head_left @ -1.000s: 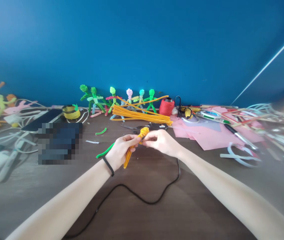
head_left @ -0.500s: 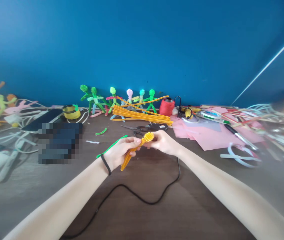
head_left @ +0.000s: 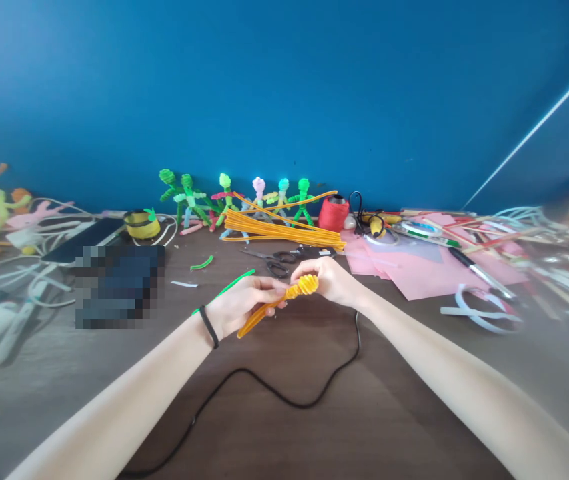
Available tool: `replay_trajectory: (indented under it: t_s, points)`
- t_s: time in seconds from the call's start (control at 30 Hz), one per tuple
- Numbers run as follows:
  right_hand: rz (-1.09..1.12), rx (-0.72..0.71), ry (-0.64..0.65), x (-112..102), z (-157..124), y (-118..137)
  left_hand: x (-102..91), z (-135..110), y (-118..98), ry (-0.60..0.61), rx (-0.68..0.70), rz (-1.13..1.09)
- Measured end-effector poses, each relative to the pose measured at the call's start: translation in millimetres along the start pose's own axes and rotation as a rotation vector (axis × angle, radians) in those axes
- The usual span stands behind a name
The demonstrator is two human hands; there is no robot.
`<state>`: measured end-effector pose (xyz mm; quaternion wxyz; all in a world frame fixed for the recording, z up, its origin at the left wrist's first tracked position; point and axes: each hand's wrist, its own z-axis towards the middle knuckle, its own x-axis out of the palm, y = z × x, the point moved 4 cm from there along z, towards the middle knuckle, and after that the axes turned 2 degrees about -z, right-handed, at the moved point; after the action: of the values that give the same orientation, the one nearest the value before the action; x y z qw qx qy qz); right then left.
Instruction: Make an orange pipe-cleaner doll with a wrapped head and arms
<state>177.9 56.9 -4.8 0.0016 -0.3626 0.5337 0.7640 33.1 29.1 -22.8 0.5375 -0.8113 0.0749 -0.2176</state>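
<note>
A yellow-orange pipe cleaner figure (head_left: 307, 285) is held over the table, its coiled head end toward my right hand and its straight strands pointing down-left. My left hand (head_left: 244, 301) pinches it just below the coil, thumb on top. At the coiled end my right hand (head_left: 325, 280) has its bent fingers closed on the wound part; the fingertips are partly hidden behind it. Under my left hand a green pipe cleaner (head_left: 237, 283) lies on the table. Black-handled scissors (head_left: 278, 261) rest just beyond the hands.
Several pipe cleaner figures (head_left: 225, 200) lean against the blue wall, behind a bundle of orange pipe cleaners (head_left: 284, 232). A red thread spool (head_left: 333, 213) and pink paper (head_left: 414, 270) are to the right. Dark phones (head_left: 124, 283) lie left; a black cable (head_left: 284, 400) crosses the table.
The coiled end has shifted slightly right and down and the piece lies flatter. My right fingers have moved over behind the coil; my left hand keeps its pinch.
</note>
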Motion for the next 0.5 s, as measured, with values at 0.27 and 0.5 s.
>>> replay_trajectory:
  t_s: [0.27,0.5]
  points:
    - [-0.059,0.018,0.184,-7,0,-1,12.0,-5,-1,0.093,0.042,0.179]
    - [-0.212,-0.005,0.082,-9,-1,11,15.2,-4,1,-0.013,0.042,0.297]
